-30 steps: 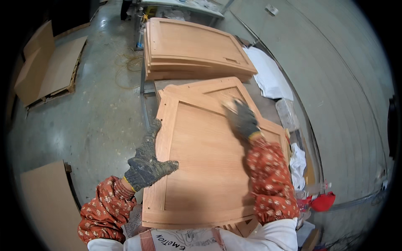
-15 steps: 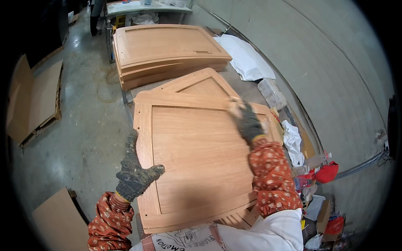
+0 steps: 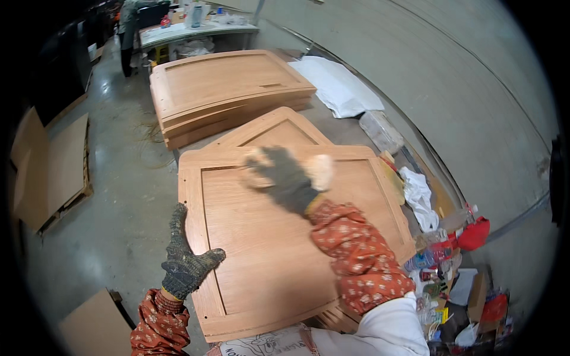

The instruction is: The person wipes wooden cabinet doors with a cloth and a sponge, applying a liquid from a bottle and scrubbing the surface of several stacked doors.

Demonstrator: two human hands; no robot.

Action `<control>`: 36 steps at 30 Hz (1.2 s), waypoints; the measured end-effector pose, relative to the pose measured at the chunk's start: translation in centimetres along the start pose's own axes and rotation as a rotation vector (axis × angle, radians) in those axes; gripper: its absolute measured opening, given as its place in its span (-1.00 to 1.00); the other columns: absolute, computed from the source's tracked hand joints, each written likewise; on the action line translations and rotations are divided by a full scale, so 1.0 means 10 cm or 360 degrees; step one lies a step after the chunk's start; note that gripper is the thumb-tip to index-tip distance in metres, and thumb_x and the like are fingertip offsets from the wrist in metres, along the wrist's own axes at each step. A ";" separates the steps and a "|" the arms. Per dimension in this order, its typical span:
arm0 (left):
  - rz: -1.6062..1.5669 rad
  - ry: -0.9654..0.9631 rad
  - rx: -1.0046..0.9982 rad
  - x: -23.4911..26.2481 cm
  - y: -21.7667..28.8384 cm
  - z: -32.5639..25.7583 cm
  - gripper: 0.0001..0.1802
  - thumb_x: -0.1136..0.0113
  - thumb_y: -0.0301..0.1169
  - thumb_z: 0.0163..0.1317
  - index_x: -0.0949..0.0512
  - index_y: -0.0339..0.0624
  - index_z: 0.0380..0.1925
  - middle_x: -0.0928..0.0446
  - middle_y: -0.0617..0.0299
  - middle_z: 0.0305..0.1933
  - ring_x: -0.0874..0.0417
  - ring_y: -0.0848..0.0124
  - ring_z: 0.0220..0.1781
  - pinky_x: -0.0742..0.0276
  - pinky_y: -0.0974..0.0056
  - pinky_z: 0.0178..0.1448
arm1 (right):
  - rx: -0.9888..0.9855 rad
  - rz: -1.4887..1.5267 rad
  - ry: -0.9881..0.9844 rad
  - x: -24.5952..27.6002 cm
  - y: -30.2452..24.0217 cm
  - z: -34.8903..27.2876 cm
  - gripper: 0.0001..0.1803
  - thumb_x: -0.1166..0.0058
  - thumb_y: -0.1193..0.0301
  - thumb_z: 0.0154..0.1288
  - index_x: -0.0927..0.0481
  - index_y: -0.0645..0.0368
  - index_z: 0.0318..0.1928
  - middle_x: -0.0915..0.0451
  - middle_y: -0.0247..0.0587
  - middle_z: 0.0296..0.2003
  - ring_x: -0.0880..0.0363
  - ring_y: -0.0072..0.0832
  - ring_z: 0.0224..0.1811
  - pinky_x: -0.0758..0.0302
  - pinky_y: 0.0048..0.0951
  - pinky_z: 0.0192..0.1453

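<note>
A light-brown wooden panel (image 3: 267, 237) with a raised frame and a recessed middle lies in front of me. My left hand (image 3: 185, 261), in a dark knit glove, rests at its left edge, fingers stretched along the side and thumb spread onto the frame. Over the upper middle of the panel is my right hand (image 3: 285, 181), gloved alike and smeared by motion. It presses a pale cream wad (image 3: 321, 171), seemingly cloth, against the wood; the wad shows on both sides of the hand. Another framed panel (image 3: 261, 134) lies turned at an angle beneath.
Farther off, a stack of similar panels (image 3: 231, 74) sits beside a white sheet (image 3: 338, 86). Along the right lie a wrapped block (image 3: 381, 132), a crumpled white cloth (image 3: 418, 199), plastic bottles and a red object (image 3: 474, 233). Cardboard (image 3: 65, 166) stands on the floor at left.
My right hand has swept left across the panel with the pale wad, from the upper right to the upper middle. My left hand stays at the left edge. The view has shifted slightly.
</note>
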State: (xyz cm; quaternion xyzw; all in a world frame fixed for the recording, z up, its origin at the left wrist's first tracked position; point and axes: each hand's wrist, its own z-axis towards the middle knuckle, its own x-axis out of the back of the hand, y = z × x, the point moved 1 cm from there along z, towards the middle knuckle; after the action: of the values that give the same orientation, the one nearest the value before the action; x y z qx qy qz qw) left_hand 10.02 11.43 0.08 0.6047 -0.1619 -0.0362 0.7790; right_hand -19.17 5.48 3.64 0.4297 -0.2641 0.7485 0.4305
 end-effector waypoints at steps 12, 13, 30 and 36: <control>0.0167 -0.0029 0.0000 0.05 -0.01 -0.01 0.30 -0.60 -0.17 -0.23 0.08 -0.32 0.41 -0.04 -0.13 0.46 -0.07 0.08 0.49 -0.01 0.09 0.52 | -0.1028 -0.0564 0.0026 0.64 1.63 -1.20 -0.57 0.07 0.31 0.22 -0.53 0.10 0.09 -0.49 0.03 0.08 -0.40 -0.02 0.15 -0.34 -0.12 0.24; 0.0169 0.0000 -0.0013 0.03 0.00 0.00 0.30 -0.60 -0.15 -0.23 0.07 -0.32 0.41 -0.06 -0.13 0.45 -0.09 0.10 0.48 -0.03 0.10 0.51 | -0.1047 -0.0492 0.0117 0.52 1.59 -1.09 -0.58 0.07 0.33 0.21 -0.54 0.10 0.08 -0.50 0.01 0.07 -0.41 -0.02 0.12 -0.35 -0.11 0.21; 0.0144 0.0704 -0.0055 -0.53 0.01 -0.59 0.11 -0.51 -0.23 -0.05 0.00 -0.35 0.39 -0.13 -0.16 0.41 -0.16 0.10 0.45 -0.10 0.13 0.47 | -0.0204 0.0731 -0.0672 0.14 -1.29 0.71 -0.55 0.00 0.25 0.24 -0.51 0.04 0.15 -0.59 -0.01 0.01 -0.53 -0.08 0.08 -0.40 -0.22 0.22; -0.0091 0.0028 -0.0100 -0.71 0.13 -1.27 0.00 -0.44 -0.26 0.07 -0.03 -0.25 0.40 -0.15 -0.13 0.39 -0.16 0.11 0.44 -0.22 0.11 0.41 | -0.0751 0.0892 -0.0314 0.86 -0.91 -0.15 -0.62 -0.12 0.37 0.28 -0.54 0.21 0.10 -0.65 -0.05 -0.06 -0.62 -0.39 0.00 -0.51 -0.43 0.06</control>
State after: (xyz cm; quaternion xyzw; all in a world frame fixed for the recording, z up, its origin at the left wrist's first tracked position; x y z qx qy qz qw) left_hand 6.88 25.37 -2.91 0.5845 -0.1365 -0.0581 0.7977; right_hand -14.09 14.66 10.64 0.2999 -0.5767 0.7109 0.2687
